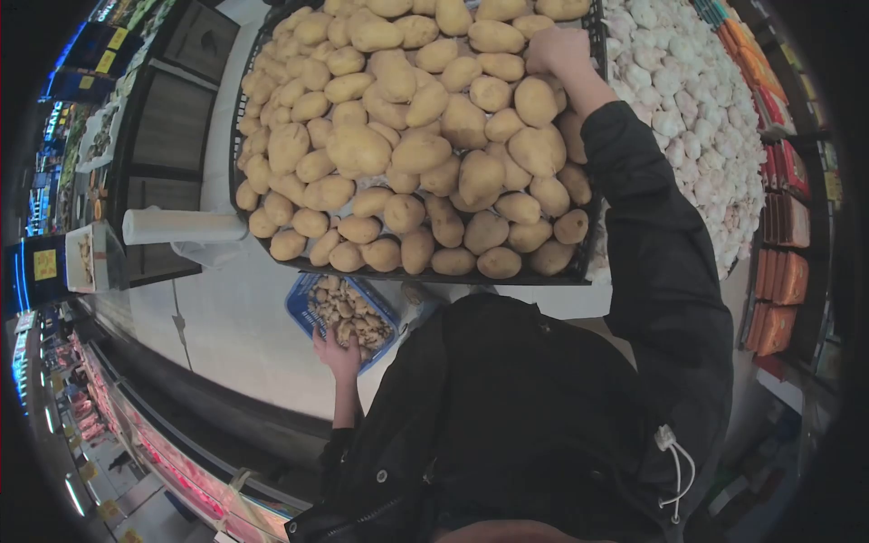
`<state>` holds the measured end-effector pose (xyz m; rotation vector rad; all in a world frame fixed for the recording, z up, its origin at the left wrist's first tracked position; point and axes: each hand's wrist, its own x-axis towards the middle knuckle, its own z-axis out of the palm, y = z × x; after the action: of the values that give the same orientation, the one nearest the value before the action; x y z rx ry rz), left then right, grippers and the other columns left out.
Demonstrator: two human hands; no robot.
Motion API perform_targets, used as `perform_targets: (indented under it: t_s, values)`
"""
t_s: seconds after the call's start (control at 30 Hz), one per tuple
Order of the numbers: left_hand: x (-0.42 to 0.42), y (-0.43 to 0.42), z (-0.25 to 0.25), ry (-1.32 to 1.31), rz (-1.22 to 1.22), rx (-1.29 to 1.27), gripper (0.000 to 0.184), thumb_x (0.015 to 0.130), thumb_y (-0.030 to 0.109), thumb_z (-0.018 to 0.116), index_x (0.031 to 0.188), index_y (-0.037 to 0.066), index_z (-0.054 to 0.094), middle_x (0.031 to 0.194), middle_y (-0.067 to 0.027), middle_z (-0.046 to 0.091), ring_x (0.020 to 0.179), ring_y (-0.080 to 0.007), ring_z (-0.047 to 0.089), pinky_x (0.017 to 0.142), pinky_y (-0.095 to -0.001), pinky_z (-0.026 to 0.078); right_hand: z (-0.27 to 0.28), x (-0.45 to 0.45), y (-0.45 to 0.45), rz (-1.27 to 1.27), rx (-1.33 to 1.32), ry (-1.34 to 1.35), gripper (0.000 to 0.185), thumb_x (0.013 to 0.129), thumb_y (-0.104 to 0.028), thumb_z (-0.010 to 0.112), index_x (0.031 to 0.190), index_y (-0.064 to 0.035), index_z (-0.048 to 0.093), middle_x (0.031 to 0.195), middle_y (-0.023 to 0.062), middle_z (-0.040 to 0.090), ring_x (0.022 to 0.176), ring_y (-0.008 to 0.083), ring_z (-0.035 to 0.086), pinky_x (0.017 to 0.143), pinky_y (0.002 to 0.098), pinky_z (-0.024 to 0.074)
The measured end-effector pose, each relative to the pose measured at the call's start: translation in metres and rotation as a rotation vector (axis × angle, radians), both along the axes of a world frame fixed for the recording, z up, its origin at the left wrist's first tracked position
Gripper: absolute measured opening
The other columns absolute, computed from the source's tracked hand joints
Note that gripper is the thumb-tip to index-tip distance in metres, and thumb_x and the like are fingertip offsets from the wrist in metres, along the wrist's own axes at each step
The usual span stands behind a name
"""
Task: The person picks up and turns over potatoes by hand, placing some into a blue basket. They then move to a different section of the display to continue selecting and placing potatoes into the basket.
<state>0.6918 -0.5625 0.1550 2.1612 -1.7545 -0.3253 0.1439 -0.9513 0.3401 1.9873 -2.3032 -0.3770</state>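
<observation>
A black crate [579,267] heaped with potatoes [421,152] fills the upper middle of the head view. My right hand [559,54] reaches to the crate's far right corner and touches the potatoes there. Its fingers look curled, and whatever they grip is hidden. Lower down, my left hand [339,355] is at the near side of a blue basket [299,312] with its fingers apart. Inside that basket lie small pale-brown, knobbly pieces [337,303], too small to name for sure.
A large pile of white garlic bulbs [683,118] adjoins the crate on the right. Packaged goods [783,271] line a shelf beyond it. To the left are a roll of clear plastic bags [186,226], a dark display stand [167,118] and a pink-lit counter [172,462].
</observation>
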Motion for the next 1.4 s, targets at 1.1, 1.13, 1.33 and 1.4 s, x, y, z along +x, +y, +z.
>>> perform_targets:
  t_s: [1.1, 1.13, 1.33, 1.4]
  values:
    - [0.147, 0.070, 0.051, 1.220, 0.398, 0.583, 0.038, 0.085, 0.033, 0.060, 0.118, 0.014, 0.064, 0.123, -0.0091, 0.063, 0.117, -0.0237, 0.056, 0.099, -0.0385, 0.041, 0.027, 0.139, 0.108, 0.333, 0.131, -0.972, 0.047, 0.089, -0.050, 0.066, 0.113, -0.0101, 0.069, 0.098, 0.0042, 0.076, 0.091, 0.0174, 0.069, 0.078, 0.0308, 0.0520]
    - [0.189, 0.082, 0.108, 1.634, 0.288, 0.594, 0.038, 0.089, 0.031, 0.056, 0.124, 0.016, 0.059, 0.128, -0.0064, 0.059, 0.121, -0.0207, 0.052, 0.103, -0.0380, 0.039, 0.024, 0.102, 0.085, 0.234, -0.050, -0.855, 0.049, 0.088, -0.049, 0.064, 0.116, -0.0094, 0.069, 0.106, 0.0056, 0.074, 0.097, 0.0205, 0.068, 0.083, 0.0339, 0.0512]
    - [0.278, 0.181, 0.313, 3.026, -0.379, 0.409, 0.043, 0.103, 0.023, 0.040, 0.146, 0.021, 0.043, 0.144, 0.0035, 0.048, 0.136, -0.0094, 0.037, 0.117, -0.0370, 0.029, 0.015, -0.060, -0.038, 0.013, -0.425, -0.269, 0.060, 0.095, -0.044, 0.060, 0.141, -0.0066, 0.050, 0.140, 0.0236, 0.047, 0.130, 0.0385, 0.044, 0.105, 0.0508, 0.0418]
    - [0.251, 0.179, 0.218, 2.755, -0.245, 0.399, 0.040, 0.101, 0.023, 0.042, 0.140, 0.018, 0.046, 0.139, 0.0018, 0.051, 0.131, -0.0106, 0.040, 0.113, -0.0381, 0.031, 0.012, -0.077, -0.064, -0.008, -0.350, -0.197, 0.066, 0.097, -0.045, 0.060, 0.150, -0.0125, 0.039, 0.153, 0.0267, 0.030, 0.140, 0.0423, 0.031, 0.112, 0.0545, 0.0339]
